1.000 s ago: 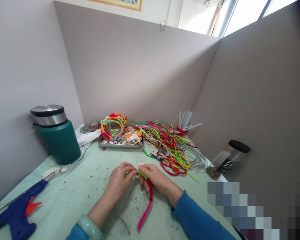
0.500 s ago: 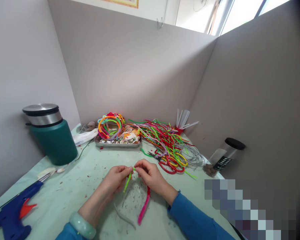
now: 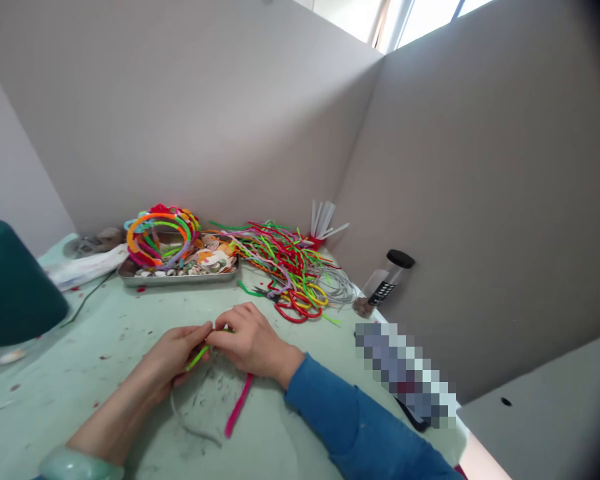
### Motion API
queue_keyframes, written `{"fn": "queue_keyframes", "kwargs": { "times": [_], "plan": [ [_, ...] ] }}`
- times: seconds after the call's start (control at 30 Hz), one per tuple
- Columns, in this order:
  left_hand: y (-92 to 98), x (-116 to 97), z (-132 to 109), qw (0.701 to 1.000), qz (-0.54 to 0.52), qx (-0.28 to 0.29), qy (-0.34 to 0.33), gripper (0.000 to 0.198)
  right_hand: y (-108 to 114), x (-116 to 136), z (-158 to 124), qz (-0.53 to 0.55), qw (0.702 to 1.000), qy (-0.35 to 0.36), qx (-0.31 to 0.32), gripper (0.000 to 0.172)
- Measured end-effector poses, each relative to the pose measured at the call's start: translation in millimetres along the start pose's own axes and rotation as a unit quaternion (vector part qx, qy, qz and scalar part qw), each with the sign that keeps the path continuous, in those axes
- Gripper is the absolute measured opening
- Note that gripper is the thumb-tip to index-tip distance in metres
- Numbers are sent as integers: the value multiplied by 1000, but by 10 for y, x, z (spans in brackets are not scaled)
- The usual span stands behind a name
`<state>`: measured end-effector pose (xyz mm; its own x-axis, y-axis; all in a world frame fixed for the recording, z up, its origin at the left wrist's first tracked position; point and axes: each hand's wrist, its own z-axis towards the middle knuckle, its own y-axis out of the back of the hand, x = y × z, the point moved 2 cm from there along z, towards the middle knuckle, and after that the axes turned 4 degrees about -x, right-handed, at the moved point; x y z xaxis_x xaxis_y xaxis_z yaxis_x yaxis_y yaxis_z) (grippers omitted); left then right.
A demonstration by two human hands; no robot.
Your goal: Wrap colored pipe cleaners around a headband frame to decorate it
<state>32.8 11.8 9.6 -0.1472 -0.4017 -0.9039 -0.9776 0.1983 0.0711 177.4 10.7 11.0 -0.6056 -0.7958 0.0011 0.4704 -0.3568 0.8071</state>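
My left hand [image 3: 176, 352] and right hand [image 3: 253, 341] both pinch a green pipe cleaner [image 3: 198, 358] above the surface [image 3: 130, 320]; a pink pipe cleaner [image 3: 239, 407] trails below my right; a grey strand [image 3: 193, 430] curves out beneath my left. Red scissors [image 3: 294, 308] lie beyond, right of the metal tray [image 3: 180, 281].

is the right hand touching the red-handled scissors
Apart: the head view shows a strip of pale green table cover between the right hand and the red-handled scissors.
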Motion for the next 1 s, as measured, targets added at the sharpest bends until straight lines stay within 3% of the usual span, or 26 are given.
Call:
{"fn": "queue_keyframes", "kwargs": {
  "times": [0.27, 0.43, 0.53, 0.67, 0.77, 0.87, 1.0],
  "plan": [
    [-36, 11, -9, 999, -26, 37, 12, 35, 20, -36, -15, 31, 999, -16, -18, 18],
    [-76, 0, -10, 996, -47, 69, 31, 34, 22, -44, -6, 160, 976, -129, -71, 13],
    [-96, -4, -12, 997, -34, 74, 3, 31, -33, -80, 5, 316, 906, -265, -94, 8],
    [-107, -36, -52, 995, 67, 46, -50, 19, -132, -111, 16, 533, 743, -401, -59, 9],
    [-127, -87, -94, 985, 113, 56, -119, 22, -177, -131, 8, 613, 651, -445, -45, 12],
    [-141, -112, -107, 974, 121, 68, -177, 26, -222, -149, -14, 664, 589, -458, -45, 15],
    [-143, -84, -75, 958, 158, 59, -231, 28, -272, -160, -44, 694, 538, -476, -45, 20]
  ]
}}
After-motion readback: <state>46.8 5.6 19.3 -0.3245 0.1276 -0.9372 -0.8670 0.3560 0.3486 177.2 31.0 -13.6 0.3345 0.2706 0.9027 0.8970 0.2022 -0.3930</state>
